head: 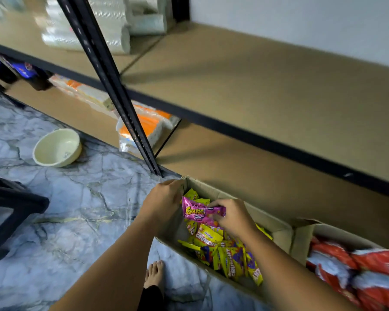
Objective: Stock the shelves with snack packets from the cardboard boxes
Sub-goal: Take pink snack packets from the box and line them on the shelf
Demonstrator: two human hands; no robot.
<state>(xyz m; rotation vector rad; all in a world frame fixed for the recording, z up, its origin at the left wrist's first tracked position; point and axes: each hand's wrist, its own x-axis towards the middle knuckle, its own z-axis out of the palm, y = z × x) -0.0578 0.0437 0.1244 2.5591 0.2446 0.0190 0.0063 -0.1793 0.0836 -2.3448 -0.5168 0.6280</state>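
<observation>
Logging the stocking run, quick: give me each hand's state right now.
Left hand: fingers curled over the cardboard box at its near corner edge.
Right hand: pinching the pink snack packet above the yellow packets.

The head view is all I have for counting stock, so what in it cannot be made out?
- Red packets: blurred, cut off by the right edge; brand unreadable.
- Yellow packets deep in the cardboard box: piled up and hidden under the right hand, so no count.
- Left hand fingers: hidden behind the pink packet and box wall.
- Top shelf white rolls: too blurred to identify.
</observation>
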